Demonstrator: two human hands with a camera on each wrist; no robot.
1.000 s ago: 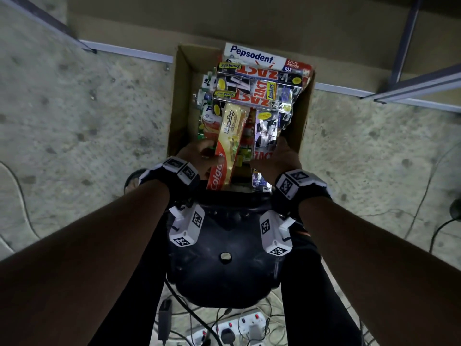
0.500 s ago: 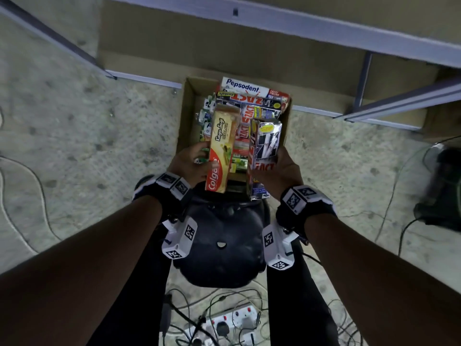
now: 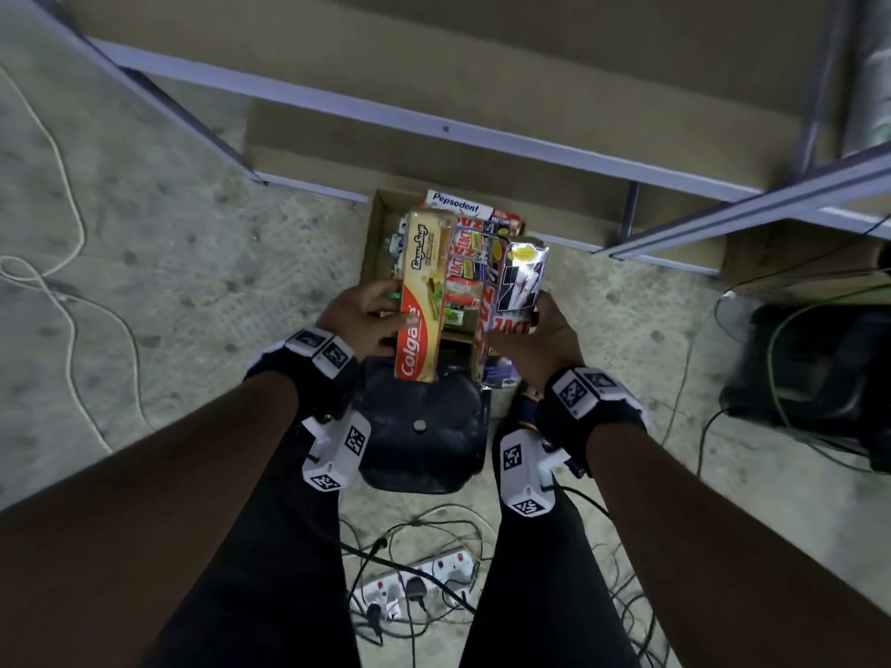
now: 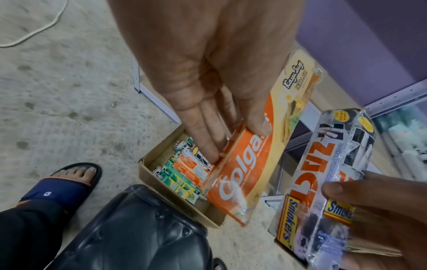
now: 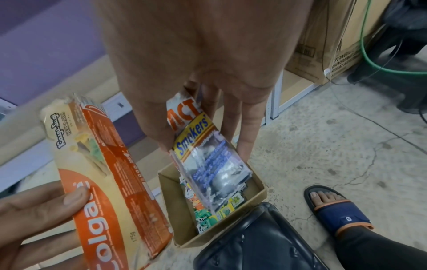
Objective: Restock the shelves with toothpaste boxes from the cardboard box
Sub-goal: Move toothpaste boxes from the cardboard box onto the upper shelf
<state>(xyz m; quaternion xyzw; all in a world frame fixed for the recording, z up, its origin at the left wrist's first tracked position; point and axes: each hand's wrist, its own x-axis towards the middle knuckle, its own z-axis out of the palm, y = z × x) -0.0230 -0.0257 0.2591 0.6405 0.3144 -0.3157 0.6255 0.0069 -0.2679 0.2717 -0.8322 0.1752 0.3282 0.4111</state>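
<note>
My left hand [image 3: 366, 320] grips a cream and orange Colgate pack [image 3: 424, 291] by its lower half, thumb on its front face [image 4: 261, 126]. My right hand [image 3: 535, 330] holds a plastic-wrapped Zact Smokers pack [image 3: 516, 286], thumb on one side and fingers on the other [image 5: 208, 164]. Both packs hang above the open cardboard box [image 3: 376, 233] on the floor, which holds several more toothpaste boxes, a Pepsodent box [image 3: 458, 204] at its far end. The shelf unit [image 3: 434, 122] stands just beyond the box.
A black padded stool [image 3: 424, 426] sits between my legs. A power strip [image 3: 419, 576] and tangled cables lie on the concrete floor behind it. A brown carton [image 3: 795, 262] and dark equipment [image 3: 810, 368] stand to the right. My sandalled feet flank the box.
Both hands have lifted their packs up out of the cardboard box. The view has risen and tilted up, so the shelf boards now show above the box.
</note>
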